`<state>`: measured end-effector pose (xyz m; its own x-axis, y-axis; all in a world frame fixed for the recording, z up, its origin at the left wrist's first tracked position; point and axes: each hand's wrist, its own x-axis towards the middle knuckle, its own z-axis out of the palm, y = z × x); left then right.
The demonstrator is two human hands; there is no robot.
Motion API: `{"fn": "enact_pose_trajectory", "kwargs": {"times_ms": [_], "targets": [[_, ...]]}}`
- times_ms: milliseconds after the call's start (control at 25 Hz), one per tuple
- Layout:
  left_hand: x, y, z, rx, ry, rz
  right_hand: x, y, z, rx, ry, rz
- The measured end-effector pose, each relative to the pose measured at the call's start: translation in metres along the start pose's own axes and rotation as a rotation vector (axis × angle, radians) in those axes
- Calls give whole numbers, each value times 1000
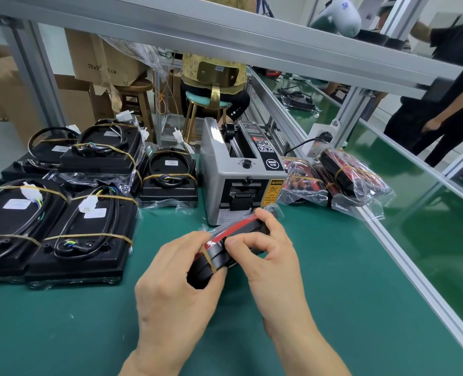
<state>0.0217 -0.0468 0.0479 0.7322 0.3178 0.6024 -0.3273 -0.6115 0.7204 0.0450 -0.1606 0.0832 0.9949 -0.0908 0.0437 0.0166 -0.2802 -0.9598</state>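
Bagged black-and-red part (224, 245) in both hands

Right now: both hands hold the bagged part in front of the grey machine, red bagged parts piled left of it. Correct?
One slip. The left hand and right hand do hold the bagged part in front of the grey machine, but the red bagged parts are piled to its right; the head view shows it.
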Motion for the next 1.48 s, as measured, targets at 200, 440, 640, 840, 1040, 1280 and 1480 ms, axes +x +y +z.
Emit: {"fn": "enact_pose_trajectory", "kwargs": {"times_ms": [200,440,640,840,1040,1280,1480], "targets": [[0,1,1,14,-5,0,0,-1,2,-53,31,-32],[0,3,0,19,-3,-5,0,-2,5,-120,80,-44],[1,4,0,13,3,-1,2,-1,7,-143,149,-79],[1,3,-1,22,-5,-4,2,-1,12,-141,158,-64],[4,-2,-10,-8,-53,5,10,7,6,-184,161,-116],[12,-21,-41,-29,-85,-35,47,5,-19,-353,257,-401],[2,-22,-54,17,-81,-55,121,7,-24,-237,29,6]]}}
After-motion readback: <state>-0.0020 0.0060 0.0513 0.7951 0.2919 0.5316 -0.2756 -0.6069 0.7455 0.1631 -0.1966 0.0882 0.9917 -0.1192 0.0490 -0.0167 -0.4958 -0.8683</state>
